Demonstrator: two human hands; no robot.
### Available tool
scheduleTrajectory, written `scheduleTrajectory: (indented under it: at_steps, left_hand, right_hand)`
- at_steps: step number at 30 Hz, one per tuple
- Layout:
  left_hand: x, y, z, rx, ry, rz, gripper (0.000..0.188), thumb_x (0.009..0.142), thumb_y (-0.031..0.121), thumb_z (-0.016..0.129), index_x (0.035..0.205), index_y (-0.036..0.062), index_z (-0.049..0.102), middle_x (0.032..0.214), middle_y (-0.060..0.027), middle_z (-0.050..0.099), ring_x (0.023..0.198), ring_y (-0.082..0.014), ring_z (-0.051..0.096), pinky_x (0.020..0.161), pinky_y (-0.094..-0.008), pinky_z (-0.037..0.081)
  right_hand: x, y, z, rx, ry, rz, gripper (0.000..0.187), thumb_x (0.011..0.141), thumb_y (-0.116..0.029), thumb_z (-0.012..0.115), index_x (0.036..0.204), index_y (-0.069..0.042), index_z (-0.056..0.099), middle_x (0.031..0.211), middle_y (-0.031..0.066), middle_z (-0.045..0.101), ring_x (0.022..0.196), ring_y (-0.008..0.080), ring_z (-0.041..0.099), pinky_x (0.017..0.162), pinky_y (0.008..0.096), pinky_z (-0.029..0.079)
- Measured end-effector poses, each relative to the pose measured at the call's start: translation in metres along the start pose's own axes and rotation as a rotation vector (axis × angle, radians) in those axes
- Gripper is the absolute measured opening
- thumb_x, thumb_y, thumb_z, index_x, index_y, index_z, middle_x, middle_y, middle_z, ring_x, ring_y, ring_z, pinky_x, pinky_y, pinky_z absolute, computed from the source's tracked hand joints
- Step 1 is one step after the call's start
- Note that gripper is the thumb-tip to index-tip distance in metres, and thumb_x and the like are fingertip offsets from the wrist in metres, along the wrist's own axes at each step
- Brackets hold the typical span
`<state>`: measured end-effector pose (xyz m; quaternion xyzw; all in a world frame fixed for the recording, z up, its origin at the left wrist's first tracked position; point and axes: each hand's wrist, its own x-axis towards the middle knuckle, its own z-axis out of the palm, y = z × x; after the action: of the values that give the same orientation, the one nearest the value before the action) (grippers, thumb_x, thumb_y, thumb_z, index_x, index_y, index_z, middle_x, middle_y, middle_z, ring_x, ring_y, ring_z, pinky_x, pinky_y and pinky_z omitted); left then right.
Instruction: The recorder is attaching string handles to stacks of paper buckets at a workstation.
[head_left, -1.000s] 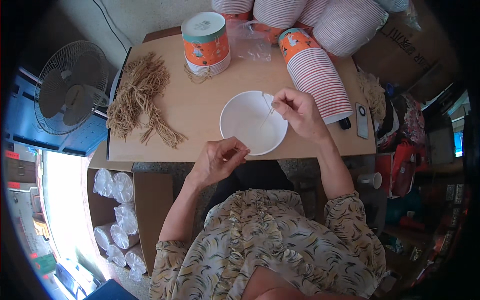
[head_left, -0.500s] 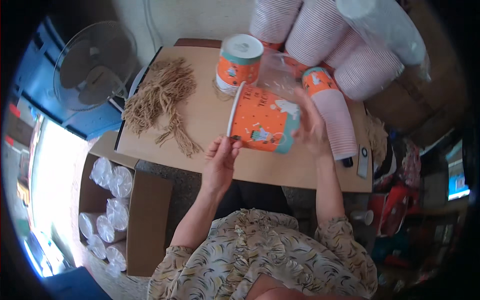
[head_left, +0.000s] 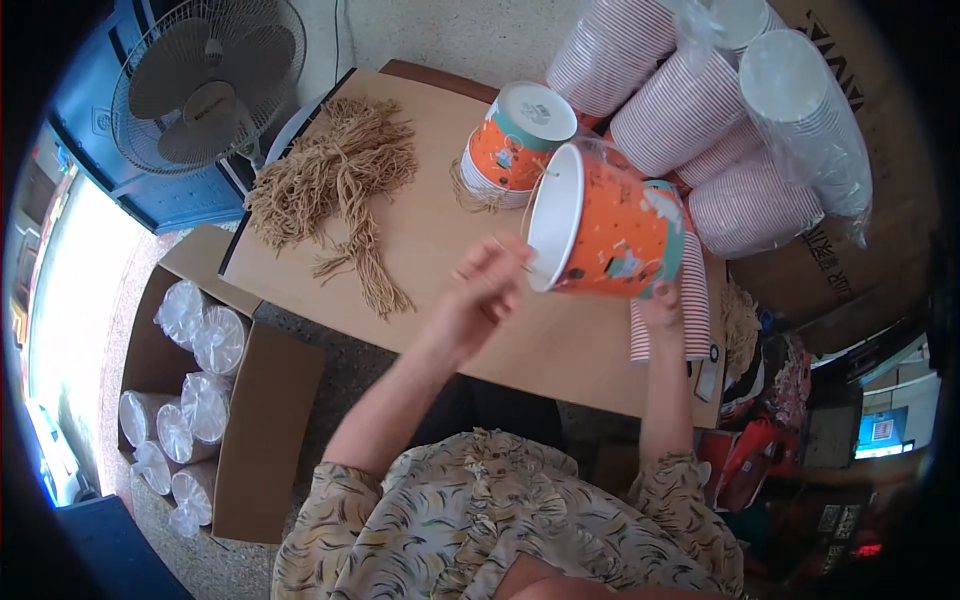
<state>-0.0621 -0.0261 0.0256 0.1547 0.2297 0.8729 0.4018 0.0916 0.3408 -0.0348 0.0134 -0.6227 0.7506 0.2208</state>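
An orange paper bucket [head_left: 625, 225] with a green band and cartoon figures is tilted above the table, its white mouth facing left. My right hand [head_left: 662, 305] is closed on it at the base, most fingers hidden behind. A thin twine handle [head_left: 529, 208] hangs from the rim, and my left hand [head_left: 483, 290], slightly blurred, pinches it beside the mouth. Behind stands an upside-down stack of similar buckets [head_left: 508, 150], with twine around its lower rim. To the left lies a tangled pile of tan twine cords [head_left: 335, 180].
Plastic-wrapped stacks of white buckets [head_left: 690, 110] crowd the back right. Another nested stack [head_left: 695, 300] lies behind my right hand. A cardboard box [head_left: 270, 430] of wrapped stacks stands on the floor at left. A fan [head_left: 210, 100] stands beyond the table's [head_left: 440, 240] left edge.
The bucket has moved right and turned, showing more of its mouth. My right hand has gone from open beside it to gripping its base. My left hand has shifted from the rim to the twine.
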Motion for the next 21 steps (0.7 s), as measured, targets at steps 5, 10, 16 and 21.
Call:
scheduleTrajectory:
  at_steps: [5, 10, 16, 21]
  left_hand:
    - [0.077, 0.092, -0.001, -0.047, -0.07, 0.12, 0.043, 0.099, 0.025, 0.06, 0.137, 0.0075, 0.052, 0.103, 0.0041, 0.065, 0.098, -0.0112, 0.058, 0.081, -0.0242, 0.045]
    - [0.151, 0.129, -0.007, -0.099, -0.206, 0.081, 0.038, 0.099, 0.026, 0.062, 0.127, -0.0001, 0.059, 0.085, -0.0022, 0.068, 0.103, -0.0178, 0.062, 0.092, -0.0316, 0.049]
    - [0.194, 0.125, -0.027, -0.092, -0.124, 0.003, 0.033, 0.098, 0.026, 0.062, 0.122, 0.0031, 0.063, 0.081, -0.0003, 0.068, 0.09, -0.0165, 0.065, 0.084, -0.0292, 0.051]
    - [0.193, 0.111, -0.056, -0.056, -0.08, -0.031, 0.036, 0.098, 0.027, 0.062, 0.127, 0.0047, 0.059, 0.077, 0.0021, 0.062, 0.081, -0.0146, 0.065, 0.073, -0.0265, 0.051]
  right_hand:
    - [0.113, -0.107, 0.083, -0.284, -0.016, -0.063, 0.088, 0.077, -0.032, 0.078, 0.149, -0.001, 0.037, 0.131, 0.0066, 0.056, 0.123, 0.0178, 0.052, 0.104, 0.0353, 0.042]
    - [0.204, -0.149, 0.114, -0.499, -0.183, -0.11, 0.1, 0.075, -0.042, 0.076, 0.154, 0.0, 0.032, 0.148, 0.0133, 0.046, 0.135, 0.0239, 0.047, 0.112, 0.0369, 0.037]
    - [0.273, -0.163, 0.101, -0.665, -0.323, -0.045, 0.103, 0.075, -0.045, 0.077, 0.156, 0.0, 0.03, 0.15, 0.0166, 0.045, 0.133, 0.0276, 0.05, 0.113, 0.0385, 0.038]
    - [0.296, -0.145, 0.112, -0.765, -0.425, 0.061, 0.1, 0.075, -0.042, 0.078, 0.155, -0.004, 0.033, 0.147, 0.0165, 0.049, 0.132, 0.0276, 0.051, 0.11, 0.0389, 0.041]
